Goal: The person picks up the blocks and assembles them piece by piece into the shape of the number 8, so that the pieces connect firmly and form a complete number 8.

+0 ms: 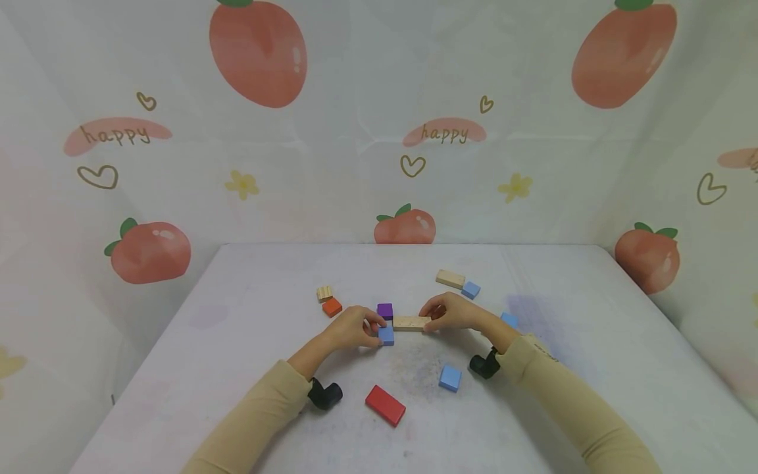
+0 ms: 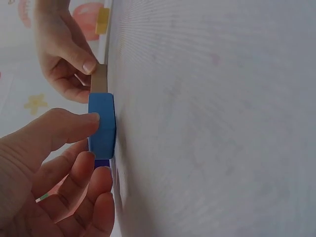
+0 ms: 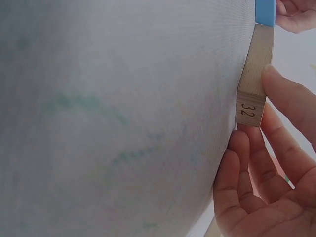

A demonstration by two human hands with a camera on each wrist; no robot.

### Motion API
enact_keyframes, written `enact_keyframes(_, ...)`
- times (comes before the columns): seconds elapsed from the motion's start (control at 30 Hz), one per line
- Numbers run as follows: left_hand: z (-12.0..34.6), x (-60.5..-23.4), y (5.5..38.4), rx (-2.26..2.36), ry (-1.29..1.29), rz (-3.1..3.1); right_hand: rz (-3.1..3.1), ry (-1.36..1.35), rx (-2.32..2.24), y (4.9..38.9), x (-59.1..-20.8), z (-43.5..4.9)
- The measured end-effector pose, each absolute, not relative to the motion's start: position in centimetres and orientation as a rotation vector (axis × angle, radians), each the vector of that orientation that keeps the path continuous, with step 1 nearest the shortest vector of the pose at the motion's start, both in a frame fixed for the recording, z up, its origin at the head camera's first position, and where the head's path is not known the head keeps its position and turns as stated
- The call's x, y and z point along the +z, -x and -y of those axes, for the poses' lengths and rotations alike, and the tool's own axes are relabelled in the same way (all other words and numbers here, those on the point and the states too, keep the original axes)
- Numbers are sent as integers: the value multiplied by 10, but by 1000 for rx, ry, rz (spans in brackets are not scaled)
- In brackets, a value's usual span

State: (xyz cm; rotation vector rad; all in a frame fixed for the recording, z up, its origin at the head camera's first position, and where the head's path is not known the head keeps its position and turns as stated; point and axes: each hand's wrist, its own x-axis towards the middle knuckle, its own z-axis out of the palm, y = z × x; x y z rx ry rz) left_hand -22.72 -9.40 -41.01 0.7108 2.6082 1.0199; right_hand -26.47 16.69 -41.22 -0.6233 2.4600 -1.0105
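My left hand (image 1: 355,327) pinches a blue block (image 1: 386,334) between thumb and fingers at its left end, low on the tabletop. In the left wrist view, the thumb presses the near face of this blue block (image 2: 102,133). A purple block (image 1: 385,311) lies just behind it, mostly hidden in that view. To the right, a long plain wooden block (image 1: 410,323) meets the blue one end-on. My right hand (image 1: 453,311) grips its right end with thumb and fingers. The right wrist view shows the number 32 on the wooden block's end (image 3: 249,111).
A red block (image 1: 385,405) and a blue block (image 1: 450,378) lie in front. Back left are an orange block (image 1: 332,307) and a ridged wooden piece (image 1: 324,293). Back right lie another wooden block (image 1: 450,279) and a blue block (image 1: 470,289); one more blue block (image 1: 509,320) is beside the right forearm.
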Motion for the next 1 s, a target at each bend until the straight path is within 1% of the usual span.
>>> enact_keyframes(0.23,95,-409,226,1015,-732,-2598,-2462,634,-1010,265,-412,-167)
enact_keyframes(1.0,102,-414,229,1064,-639,-2589,-2450,641,-1027,264,-411,-167)
